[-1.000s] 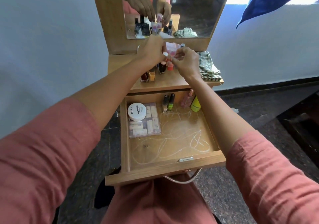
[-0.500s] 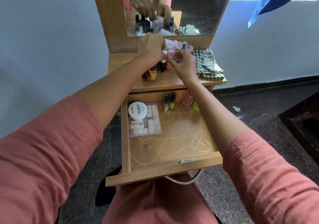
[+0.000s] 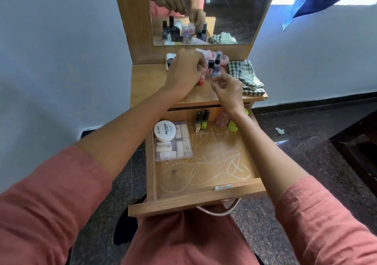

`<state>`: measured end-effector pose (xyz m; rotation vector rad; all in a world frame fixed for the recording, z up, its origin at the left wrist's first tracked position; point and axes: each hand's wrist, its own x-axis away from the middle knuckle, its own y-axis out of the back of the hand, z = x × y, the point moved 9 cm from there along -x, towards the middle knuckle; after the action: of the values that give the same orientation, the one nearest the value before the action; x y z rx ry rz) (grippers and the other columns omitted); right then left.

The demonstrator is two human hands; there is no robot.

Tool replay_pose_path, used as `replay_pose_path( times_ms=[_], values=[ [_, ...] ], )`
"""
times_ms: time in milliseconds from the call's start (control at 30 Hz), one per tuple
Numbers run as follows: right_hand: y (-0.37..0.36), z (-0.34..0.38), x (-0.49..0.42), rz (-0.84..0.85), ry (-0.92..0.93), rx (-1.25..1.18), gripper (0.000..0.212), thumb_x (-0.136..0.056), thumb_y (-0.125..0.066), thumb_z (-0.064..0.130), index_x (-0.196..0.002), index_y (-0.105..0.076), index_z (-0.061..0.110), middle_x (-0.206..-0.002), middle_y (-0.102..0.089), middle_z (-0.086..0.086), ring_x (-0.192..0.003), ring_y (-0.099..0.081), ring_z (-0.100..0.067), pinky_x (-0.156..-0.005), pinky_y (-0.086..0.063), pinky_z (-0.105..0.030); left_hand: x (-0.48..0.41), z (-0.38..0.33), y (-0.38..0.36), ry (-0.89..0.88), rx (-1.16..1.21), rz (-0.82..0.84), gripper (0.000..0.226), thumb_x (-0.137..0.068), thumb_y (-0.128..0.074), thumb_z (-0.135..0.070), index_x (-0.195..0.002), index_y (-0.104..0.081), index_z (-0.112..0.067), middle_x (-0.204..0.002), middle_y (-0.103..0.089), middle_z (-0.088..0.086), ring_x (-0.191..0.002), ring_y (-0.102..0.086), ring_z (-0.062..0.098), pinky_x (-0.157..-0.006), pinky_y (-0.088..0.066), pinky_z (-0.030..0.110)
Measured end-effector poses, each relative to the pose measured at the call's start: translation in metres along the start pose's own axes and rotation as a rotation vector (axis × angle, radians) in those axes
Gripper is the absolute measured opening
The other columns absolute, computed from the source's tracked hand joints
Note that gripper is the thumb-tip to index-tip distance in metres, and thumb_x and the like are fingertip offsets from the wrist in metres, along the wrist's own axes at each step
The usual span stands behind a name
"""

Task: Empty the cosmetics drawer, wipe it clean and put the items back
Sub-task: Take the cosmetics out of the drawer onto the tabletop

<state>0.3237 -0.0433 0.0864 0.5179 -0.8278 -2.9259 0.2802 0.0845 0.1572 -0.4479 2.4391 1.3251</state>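
On the wooden tabletop point(image 3: 151, 85) at 12 o'clock, the left hand point(image 3: 183, 74) still curls over the small glass polish bottles point(image 3: 215, 70); a grip cannot be told. The right hand point(image 3: 229, 90) has drawn back, loose and seemingly empty. The open wooden drawer point(image 3: 195, 202), at 6 o'clock, still holds a round white tub point(image 3: 164, 131), so the emptying looks unfinished.
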Motion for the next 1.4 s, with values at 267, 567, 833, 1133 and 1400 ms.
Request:
replay_pose_path(
  times_ms=[267,567,833,1133,1400],
  values=[
    [0.001,-0.023,0.04,0.0,-0.018,0.043,0.015,-0.085,-0.057,0.0,-0.096,-0.067,0.001,-0.097,-0.069,-0.012,-0.065,-0.058,-0.003,-0.052,-0.044,-0.003,0.076,0.006,-0.047,-0.029,0.11,0.076,0.011,-0.087,-0.058,-0.009,-0.091,-0.067,-0.009,-0.092,-0.065,0.003,-0.087,-0.05,0.011,-0.079,-0.041,0.023],
    [-0.018,-0.048,0.058,0.061,-0.134,0.143,0.024,-0.085,-0.053,-0.002,-0.104,-0.067,-0.002,-0.101,-0.071,-0.017,-0.09,-0.065,-0.02,-0.076,-0.043,-0.013,0.111,0.055,-0.092,0.305,0.186,0.126,0.03,-0.083,-0.055,0.007,-0.111,-0.06,-0.001,-0.109,-0.061,0.014,-0.099,-0.06,0.023,-0.084,-0.051,0.033],
    [-0.044,-0.053,0.057,0.193,-0.227,0.177,0.031,-0.083,-0.059,0.005,-0.114,-0.062,0.004,-0.11,-0.068,-0.018,-0.103,-0.063,-0.032,-0.091,-0.05,-0.045,0.098,0.048,-0.105,0.335,0.173,0.167,0.031,-0.084,-0.059,-0.002,-0.114,-0.059,-0.006,-0.115,-0.06,0.013,-0.103,-0.06,0.03,-0.087,-0.05,0.044],
    [-0.039,-0.051,0.063,0.148,-0.226,0.129,0.027,-0.079,-0.06,-0.001,-0.104,-0.068,0.004,-0.103,-0.071,-0.015,-0.098,-0.065,-0.028,-0.089,-0.051,-0.039,0.098,0.049,-0.102,0.336,0.177,0.15,0.02,-0.086,-0.054,-0.001,-0.103,-0.062,-0.005,-0.107,-0.065,0.011,-0.097,-0.061,0.027,-0.08,-0.049,0.036],
    [-0.009,-0.027,0.066,0.077,-0.108,0.071,0.027,-0.081,-0.06,-0.003,-0.106,-0.067,0.003,-0.105,-0.07,-0.013,-0.094,-0.065,-0.019,-0.08,-0.046,-0.014,0.092,0.033,-0.08,0.298,0.25,0.122,0.022,-0.085,-0.058,-0.002,-0.105,-0.065,-0.008,-0.105,-0.067,0.01,-0.095,-0.064,0.025,-0.085,-0.053,0.038]
  ],
)
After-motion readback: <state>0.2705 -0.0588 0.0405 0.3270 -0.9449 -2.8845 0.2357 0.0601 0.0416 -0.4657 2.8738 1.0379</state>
